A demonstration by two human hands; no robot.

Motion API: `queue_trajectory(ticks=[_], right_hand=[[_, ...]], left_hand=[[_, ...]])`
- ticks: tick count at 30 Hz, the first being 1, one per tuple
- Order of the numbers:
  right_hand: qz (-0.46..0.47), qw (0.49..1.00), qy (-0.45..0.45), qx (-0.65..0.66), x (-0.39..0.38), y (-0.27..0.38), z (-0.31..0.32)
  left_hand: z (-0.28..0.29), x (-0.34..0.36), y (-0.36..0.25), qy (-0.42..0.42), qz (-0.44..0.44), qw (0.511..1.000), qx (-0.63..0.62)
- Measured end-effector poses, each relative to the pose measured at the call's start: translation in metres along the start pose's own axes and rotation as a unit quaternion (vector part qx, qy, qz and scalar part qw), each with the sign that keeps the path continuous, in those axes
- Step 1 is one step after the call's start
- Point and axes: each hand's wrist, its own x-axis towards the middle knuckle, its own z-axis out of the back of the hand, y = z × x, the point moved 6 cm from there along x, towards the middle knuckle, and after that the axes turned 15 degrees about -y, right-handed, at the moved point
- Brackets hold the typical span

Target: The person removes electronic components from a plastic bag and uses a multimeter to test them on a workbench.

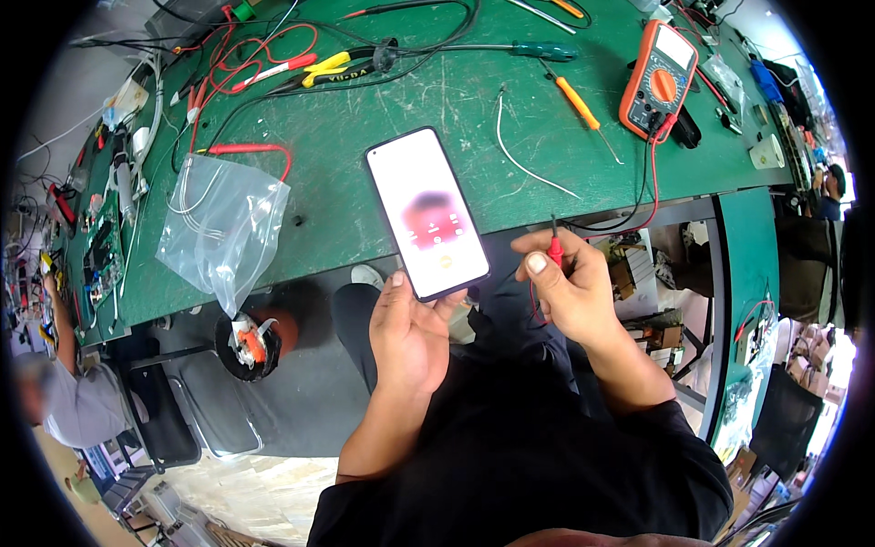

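My left hand (pixel 410 337) grips a dark-edged smartphone (pixel 428 210) by its lower end, screen up and lit, mostly white with a blurred pink patch, at the green bench's edge. My right hand (pixel 570 287), just right of the phone, is closed on a red test probe (pixel 555 251) with its dark tip pointing up. Red and black leads run from an orange multimeter (pixel 662 77) at the back right. An orange-handled screwdriver (pixel 579 102) and a thin white wire (pixel 510 150) lie on the bench (pixel 319 182) beyond the phone.
A clear plastic bag (pixel 219 228), pliers (pixel 324 68), a green screwdriver (pixel 542 51) and tangled leads lie on the bench. A white cup (pixel 766 152) stands at right. Below left are a bin (pixel 255 346) and chair (pixel 169 415); a co-worker (pixel 82 410) is at far left.
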Motion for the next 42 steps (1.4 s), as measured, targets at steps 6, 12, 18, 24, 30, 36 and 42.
queue_trajectory(ticks=[6, 12, 18, 24, 30, 36, 42], right_hand=[[0.164, 0.983, 0.002, -0.087, -0.01, 0.031, 0.003], [0.333, 0.936, 0.037, -0.108, -0.018, 0.045, -0.019], [0.369, 0.91, 0.073, -0.174, -0.019, 0.046, -0.045], [0.359, 0.912, 0.074, -0.187, -0.019, 0.047, -0.053], [0.359, 0.913, 0.068, -0.184, -0.018, 0.045, -0.056], [0.361, 0.913, 0.062, -0.181, -0.017, 0.041, -0.057], [0.381, 0.908, 0.037, -0.171, -0.02, 0.046, -0.055]], left_hand=[[-0.006, 0.007, 0.001, -0.005, 0.005, 1.0, 0.0], [-0.002, 0.01, 0.001, -0.007, 0.004, 1.0, 0.011], [0.008, 0.009, 0.001, -0.021, 0.004, 1.0, 0.015], [0.01, 0.005, -0.001, -0.015, 0.008, 1.0, 0.017], [0.012, 0.006, -0.002, 0.008, 0.013, 1.0, 0.004], [0.006, 0.002, -0.005, -0.02, 0.008, 1.0, 0.005], [0.007, 0.005, -0.004, 0.012, 0.002, 1.0, 0.027]])
